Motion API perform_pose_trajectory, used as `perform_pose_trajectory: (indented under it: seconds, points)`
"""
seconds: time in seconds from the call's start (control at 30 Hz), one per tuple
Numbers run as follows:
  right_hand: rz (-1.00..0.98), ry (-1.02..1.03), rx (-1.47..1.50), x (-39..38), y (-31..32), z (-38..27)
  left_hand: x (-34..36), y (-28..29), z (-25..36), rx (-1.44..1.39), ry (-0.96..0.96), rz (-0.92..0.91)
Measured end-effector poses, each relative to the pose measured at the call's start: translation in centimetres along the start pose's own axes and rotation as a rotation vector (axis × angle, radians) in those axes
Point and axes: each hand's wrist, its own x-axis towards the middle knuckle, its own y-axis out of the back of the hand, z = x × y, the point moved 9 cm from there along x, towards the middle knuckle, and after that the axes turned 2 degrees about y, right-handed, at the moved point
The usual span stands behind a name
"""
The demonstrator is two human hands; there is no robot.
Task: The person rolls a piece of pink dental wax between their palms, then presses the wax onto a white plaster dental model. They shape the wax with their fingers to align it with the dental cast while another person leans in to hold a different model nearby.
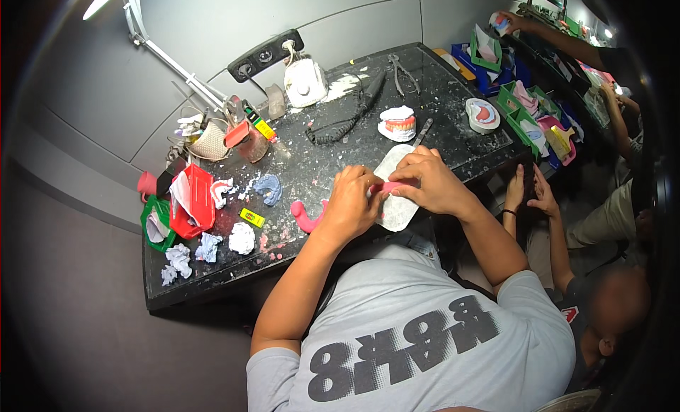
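Note:
Between the fingertips of both hands is a small piece of pink, wax-like material [387, 188], over a white oval pad [398, 219] at the table's front edge. My left hand [352, 198] pinches its left end, and my right hand [433, 183] grips its right end. A curved pink piece [304, 218] lies left of my left hand, partly hidden by it. Beyond the pad stands a white plaster dental model [397, 124] with pink gums and teeth. Next to it, a thin metal hand tool [423, 131] points toward my right hand.
The black table [312, 175] holds pliers [404, 77], a white control box [305, 82], a plaster cast [484, 116], a blue-grey mould [268, 189], a yellow lighter [252, 217], crumpled paper [241, 238] and a red tray [193, 201]. Co-workers sit at right, near green bins [520, 114].

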Motion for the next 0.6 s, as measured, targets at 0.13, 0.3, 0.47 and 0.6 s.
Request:
perform_pose_trajectory:
  seconds: [0.13, 0.3, 0.47, 0.6]
  points:
    - [-0.013, -0.013, 0.011, 0.1, -0.1, 0.4, 0.0, 0.2, -0.1, -0.009, -0.010, 0.011]
    - [0.012, -0.008, -0.010, 0.0, 0.1, 0.4, 0.2, 0.2, -0.1, -0.004, -0.014, 0.005]
    - [0.011, -0.030, 0.005, -0.2, 0.2, 0.9, 0.3, 0.2, 0.1, 0.015, -0.001, -0.046]
    - [-0.006, -0.015, -0.023, -0.2, 0.2, 0.5, 0.6, -0.8, 0.3, 0.091, -0.027, -0.076]
